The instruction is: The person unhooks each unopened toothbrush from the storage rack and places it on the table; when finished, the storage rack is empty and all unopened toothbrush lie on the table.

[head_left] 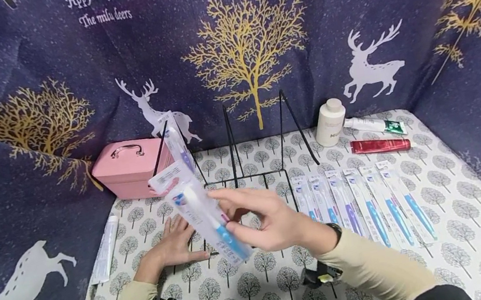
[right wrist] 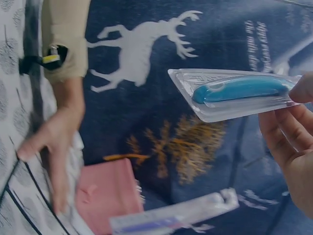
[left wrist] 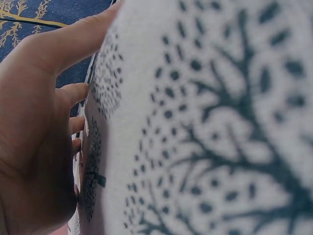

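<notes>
A blue-handled toothbrush in a clear blister pack (head_left: 207, 217) is held up over the table, tilted, its card top to the upper left. My right hand (head_left: 266, 215) pinches the pack's edge between thumb and fingers; the right wrist view also shows that blue toothbrush (right wrist: 239, 91). Flat on the tablecloth, my left hand (head_left: 173, 247) rests with spread fingers by the left side of a black wire rack (head_left: 245, 176). Behind the held pack, a purple-handled packaged toothbrush (head_left: 178, 146) leans at the rack's left end.
Several packaged toothbrushes (head_left: 373, 205) lie in a row at the right. Beyond them are a red tube (head_left: 380, 145), a white tube with a green cap (head_left: 371, 125) and a white bottle (head_left: 330, 122). A pink case (head_left: 132, 169) and another white tube (head_left: 106, 250) are at the left.
</notes>
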Demonstrator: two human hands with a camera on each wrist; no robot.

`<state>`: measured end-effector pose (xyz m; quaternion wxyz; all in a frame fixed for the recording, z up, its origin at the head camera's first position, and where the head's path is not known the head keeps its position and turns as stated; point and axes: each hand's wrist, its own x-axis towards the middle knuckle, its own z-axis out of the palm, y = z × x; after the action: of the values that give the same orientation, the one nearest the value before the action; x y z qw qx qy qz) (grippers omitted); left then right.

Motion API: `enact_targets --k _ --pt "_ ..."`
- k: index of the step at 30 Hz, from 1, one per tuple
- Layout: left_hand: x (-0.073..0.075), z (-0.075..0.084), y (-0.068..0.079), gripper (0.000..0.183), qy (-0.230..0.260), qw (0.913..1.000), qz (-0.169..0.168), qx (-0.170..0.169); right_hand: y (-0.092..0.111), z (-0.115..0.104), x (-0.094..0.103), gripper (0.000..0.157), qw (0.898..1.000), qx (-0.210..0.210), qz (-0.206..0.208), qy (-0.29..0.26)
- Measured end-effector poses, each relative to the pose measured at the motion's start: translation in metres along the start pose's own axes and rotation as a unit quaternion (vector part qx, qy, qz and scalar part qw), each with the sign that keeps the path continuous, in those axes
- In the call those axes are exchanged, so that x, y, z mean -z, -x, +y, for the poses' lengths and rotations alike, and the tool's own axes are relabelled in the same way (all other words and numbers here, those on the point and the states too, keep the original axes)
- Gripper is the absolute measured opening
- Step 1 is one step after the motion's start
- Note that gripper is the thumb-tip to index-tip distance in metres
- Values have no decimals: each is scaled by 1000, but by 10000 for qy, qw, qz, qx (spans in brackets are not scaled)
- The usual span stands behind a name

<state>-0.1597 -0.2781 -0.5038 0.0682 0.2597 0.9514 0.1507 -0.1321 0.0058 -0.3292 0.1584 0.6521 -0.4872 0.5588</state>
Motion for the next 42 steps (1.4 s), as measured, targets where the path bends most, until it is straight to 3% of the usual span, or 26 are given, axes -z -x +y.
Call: enact_targets --k 5,14,18,26,31,38,42 --pt "0 -1 -1 104 -387 9992 88 -22 -1 -18 27 73 9989 361 267 -159" --pt "-2 -3 -3 105 -450 9989 133 -57 24 -44 77 64 9954 -149 912 269" --pt "-1 -3 -3 105 -415 9991 114 -40 32 -56 89 56 9912 -233 1246 374" --pt "-2 -3 -3 107 -460 9989 93 -44 34 -80 103 50 9839 -23 1765 277" --pt "-3 -4 -4 107 -391 9990 155 -115 49 -96 122 51 9722 -201 2318 251" --pt "-5 -5 -4 106 -502 9986 116 -83 81 -116 156 53 9408 -641 3307 364" --pt "-5 -5 -4 105 -433 9989 155 -133 104 -125 178 54 9292 -830 3592 260"
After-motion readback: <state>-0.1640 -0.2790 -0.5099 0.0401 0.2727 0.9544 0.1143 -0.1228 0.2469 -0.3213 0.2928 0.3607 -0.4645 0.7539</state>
